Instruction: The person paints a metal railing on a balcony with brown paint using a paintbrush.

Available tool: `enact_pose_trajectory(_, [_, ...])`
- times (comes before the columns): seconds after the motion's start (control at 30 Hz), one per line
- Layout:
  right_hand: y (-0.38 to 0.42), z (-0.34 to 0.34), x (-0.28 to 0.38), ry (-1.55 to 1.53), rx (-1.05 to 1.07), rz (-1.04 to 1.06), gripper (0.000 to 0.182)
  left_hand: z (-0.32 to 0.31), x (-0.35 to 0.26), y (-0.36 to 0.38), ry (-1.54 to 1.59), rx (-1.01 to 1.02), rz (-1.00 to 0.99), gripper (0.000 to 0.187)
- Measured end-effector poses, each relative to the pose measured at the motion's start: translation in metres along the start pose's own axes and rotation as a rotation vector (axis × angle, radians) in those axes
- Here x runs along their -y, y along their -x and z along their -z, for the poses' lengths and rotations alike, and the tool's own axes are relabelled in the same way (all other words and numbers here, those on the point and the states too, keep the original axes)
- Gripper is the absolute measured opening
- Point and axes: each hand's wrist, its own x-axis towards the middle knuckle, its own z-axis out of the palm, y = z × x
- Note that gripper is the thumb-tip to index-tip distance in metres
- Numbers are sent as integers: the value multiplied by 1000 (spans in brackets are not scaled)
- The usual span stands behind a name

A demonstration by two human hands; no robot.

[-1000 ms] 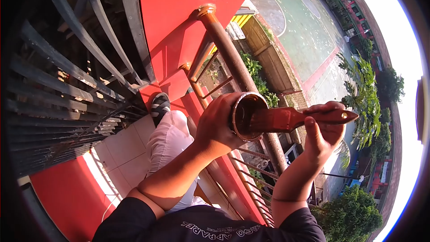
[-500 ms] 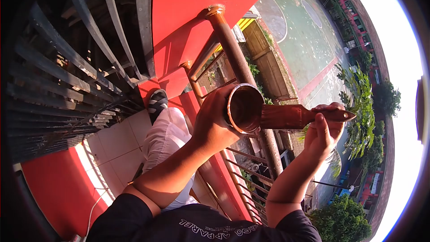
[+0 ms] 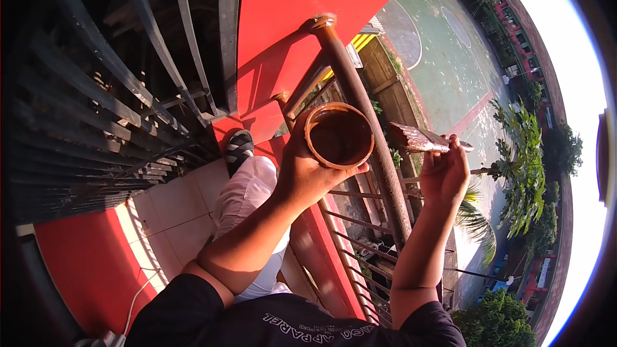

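My left hand is wrapped round a round open container, whose inside is coated in dark brown; its mouth faces the camera. To the right, my right hand grips a paintbrush by its handle. The brush's bristles are brown and point left, apart from the container's rim. Between the two hands runs the thick brown metal rail, with a glossy brown coating on its upper end at the red wall.
Dark metal bars stand at the left. A red ledge and thin balusters lie below the rail. My sandalled foot is on the tiled floor's edge. Beyond the rail are a green court and trees.
The brush has come away from the container's rim and turned, its bristles now higher. The container has tilted to face the camera more. The view has shifted slightly.
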Motion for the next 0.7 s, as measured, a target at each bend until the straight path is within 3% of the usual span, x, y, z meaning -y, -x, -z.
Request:
enact_pose_trajectory(0.07, [3, -6, -4, -47, -58, -2, 8, 6, -17, -5, 130, -36, -16, 64])
enact_pose_trajectory(0.1, [5, -4, -5, -98, 34, -23, 9, 16, -18, -9, 208, 8, 88, 57])
enact_pose_trajectory(0.13, [9, -5, -10, -100, 45, 2, 7, 25, -21, -8, 51, -18, -9, 58])
enact_pose_trajectory(0.17, [13, -5, -18, -120, 66, 54, 5, 34, -24, -11, 121, -18, 12, 57])
enact_pose_trajectory(0.23, [27, -17, -37, -122, 45, 173, 7, 49, -25, -17, -35, -83, -108, 54])
enact_pose_trajectory(0.27, [35, -28, -49, -104, 2, 238, 10, 54, -35, -14, 88, -139, 97, 66])
enact_pose_trajectory(0.3, [40, -31, -64, -124, 8, 316, 16, 60, -33, -15, 111, -143, 89, 67])
enact_pose_trajectory(0.37, [44, -31, -103, 33, -9, 565, 24, 77, -25, -12, -90, -232, 1, 73])
enact_pose_trajectory(0.47, [47, -27, -161, 447, -84, 808, 32, 81, -29, -16, -25, -264, -83, 70])
enact_pose_trajectory(0.57, [39, -29, -208, 731, -120, 895, 45, 86, -28, -14, -25, -282, -87, 76])
enact_pose_trajectory(0.7, [13, -25, -263, 736, -168, 914, 48, 93, -22, -7, -147, -325, -67, 85])
